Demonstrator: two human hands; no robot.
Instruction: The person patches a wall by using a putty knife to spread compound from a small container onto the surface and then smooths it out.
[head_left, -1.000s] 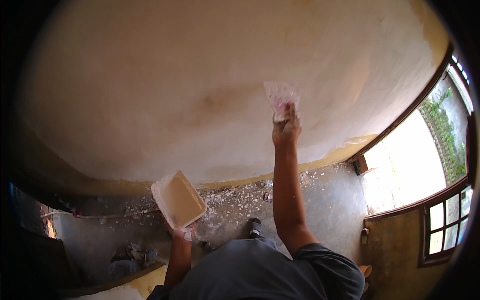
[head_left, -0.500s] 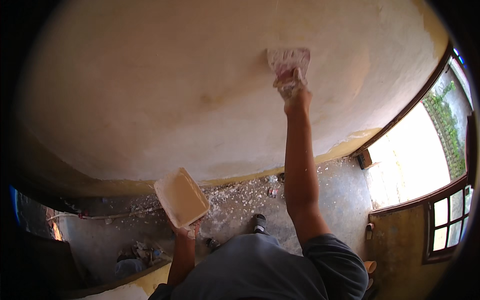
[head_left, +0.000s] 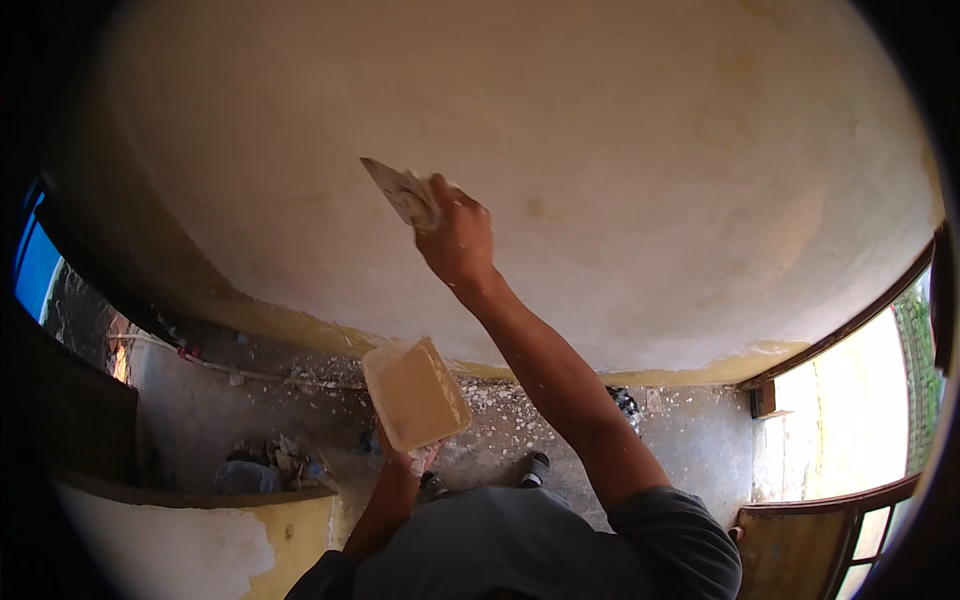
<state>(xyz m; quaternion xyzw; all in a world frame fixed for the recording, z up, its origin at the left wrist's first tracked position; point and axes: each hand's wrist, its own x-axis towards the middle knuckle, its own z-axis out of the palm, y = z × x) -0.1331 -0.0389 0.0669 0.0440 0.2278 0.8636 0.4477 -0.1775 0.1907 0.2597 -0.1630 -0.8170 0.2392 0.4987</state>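
While the right hand (head_left: 458, 238) grips a smeared scraper (head_left: 390, 189) at the far wall (head_left: 650, 120) and the left hand (head_left: 421, 457) holds a rectangular tub (head_left: 378, 390) nearer, pale coating (head_left: 625, 285) covers most of that wall, a yellow strip (head_left: 765, 359) along its foot showing uncoated left and right.

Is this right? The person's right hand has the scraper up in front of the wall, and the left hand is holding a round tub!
Not quite: the tub isn't round. The head view shows it's four-sided, with rounded corners. The right hand does have the scraper up in front of the wall, and the left hand holds the tub.
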